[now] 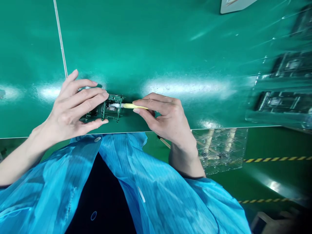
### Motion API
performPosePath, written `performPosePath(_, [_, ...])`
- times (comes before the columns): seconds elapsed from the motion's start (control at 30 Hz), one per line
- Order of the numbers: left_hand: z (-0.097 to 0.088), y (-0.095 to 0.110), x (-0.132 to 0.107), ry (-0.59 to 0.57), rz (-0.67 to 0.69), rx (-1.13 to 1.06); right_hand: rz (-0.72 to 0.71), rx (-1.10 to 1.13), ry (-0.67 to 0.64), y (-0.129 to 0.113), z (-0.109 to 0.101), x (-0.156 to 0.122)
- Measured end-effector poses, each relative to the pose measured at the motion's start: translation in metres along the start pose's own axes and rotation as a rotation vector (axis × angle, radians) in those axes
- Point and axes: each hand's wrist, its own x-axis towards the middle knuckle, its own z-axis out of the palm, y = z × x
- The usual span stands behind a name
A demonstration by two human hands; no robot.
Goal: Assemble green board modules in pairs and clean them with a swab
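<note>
Near the table's front edge, my left hand [75, 107] is closed over a green circuit board assembly [112, 97], fingers on its far side and thumb along its near side. Part of the assembly is hidden under the palm. My right hand [162, 112] pinches a slim yellow tool with a whitish tip [130, 106] between thumb and fingers. The tool lies almost level, its tip inside the open frame of the board assembly. Whether the tip touches a part in there I cannot tell.
Clear plastic trays [255, 112] with more board assemblies [276, 101] stand on the green table [170, 48] at right. A white-edged object [234, 6] lies at the back. Below the table edge is another clear tray [221, 149]. A pale strip [60, 39] crosses the table at left.
</note>
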Motion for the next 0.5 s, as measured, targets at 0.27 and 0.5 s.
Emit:
performPosePath(0.27, [-0.0006,0.0007,-0.0015,-0.013,-0.037,-0.002,0.063,0.083,0.039,0.0010,0.0049,-0.0010])
performPosePath(0.5, [-0.0033,0.0029,0.0001,-0.026,-0.059,0.009,0.097,0.161,0.067,0.0039,0.0042,-0.0043])
